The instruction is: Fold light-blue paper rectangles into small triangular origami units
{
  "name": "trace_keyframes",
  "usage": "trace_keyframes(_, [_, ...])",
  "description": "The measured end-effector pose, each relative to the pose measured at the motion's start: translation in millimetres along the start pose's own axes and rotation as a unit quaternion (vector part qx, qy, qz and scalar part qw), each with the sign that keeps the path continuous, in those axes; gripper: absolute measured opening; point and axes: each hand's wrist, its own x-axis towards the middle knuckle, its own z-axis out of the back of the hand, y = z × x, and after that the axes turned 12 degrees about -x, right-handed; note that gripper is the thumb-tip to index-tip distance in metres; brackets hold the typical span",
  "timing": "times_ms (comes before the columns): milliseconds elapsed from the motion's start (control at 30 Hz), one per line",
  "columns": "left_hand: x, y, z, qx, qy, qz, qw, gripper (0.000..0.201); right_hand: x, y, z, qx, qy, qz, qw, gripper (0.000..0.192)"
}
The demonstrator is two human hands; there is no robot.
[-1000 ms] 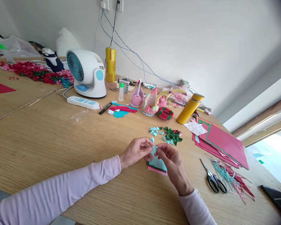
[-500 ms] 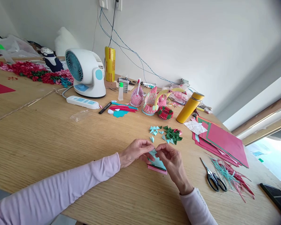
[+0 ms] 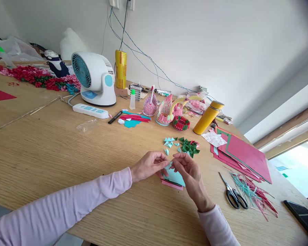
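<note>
White wall and a pale wooden surface [image 3: 53, 150] fill the view, with craft clutter spread along the far edge. Near the front, the left hand [image 3: 149, 165] and the right hand [image 3: 188, 169] meet over a small stack of paper sheets [image 3: 173, 179], light blue on top with green and pink edges showing beneath. Both hands pinch a small light blue paper piece [image 3: 169, 165] between thumb and fingertips, held just above the stack; how far it is folded is too small to tell.

That piece looks very light and thin, limp if held by one corner, yet it should keep a sharp crease. It would slip easily from a loose grip and tear or wrinkle under a hard one, so a gentle pinch at the edges close to the fold line, one hand on each side, seems the soundest hold.

Just beyond the hands lie folded blue triangles [image 3: 170, 141] and a heap of green triangles [image 3: 189, 147]. Farther back stand a yellow flask [image 3: 207, 118], pink paper swans [image 3: 166, 109], a white fan [image 3: 93, 78] and a power strip [image 3: 90, 111]. To the right lie red sheets [image 3: 242, 153], scissors [image 3: 233, 194] and a tangle of paper strips [image 3: 254, 196], well apart from the hands.
</note>
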Motion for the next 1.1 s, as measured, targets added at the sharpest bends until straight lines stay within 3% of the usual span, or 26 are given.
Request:
trace_keyframes(200, [0, -1, -1.1, 0.027, -0.004, 0.007, 1.000, 0.036, 2, -5, -1, 0.010, -0.013, 0.001, 1.000, 0.025])
trace_keyframes(400, [4, 4, 3.3, -0.062, -0.021, 0.038, 0.997, 0.036, 5, -7, 0, 0.051, -0.038, -0.015, 0.998, 0.023])
trace_keyframes(500, [5, 7, 4.6, -0.079, -0.045, 0.025, 0.996, 0.043, 5, -6, 1, 0.032, -0.056, -0.022, 0.998, 0.025])
trace_keyframes(633, [5, 9, 4.3, -0.052, -0.052, -0.009, 0.997, 0.040, 4, -4, -1, -0.016, -0.027, -0.018, 0.999, 0.026])
trace_keyframes(833, [4, 8, 3.9, -0.070, -0.056, -0.008, 0.996, 0.040, 4, -11, -3, 0.000, -0.061, -0.028, 0.998, 0.027])
trace_keyframes(967, [2, 6, 2.5, -0.068, -0.070, -0.008, 0.995, 0.037, 2, -9, -4, -0.073, -0.028, 0.016, 0.997, 0.024])
trace_keyframes(1100, [3, 6, 1.2, -0.032, -0.085, -0.025, 0.996, 0.037, -1, -4, -6, -0.199, -0.028, 0.087, 0.976, 0.020])
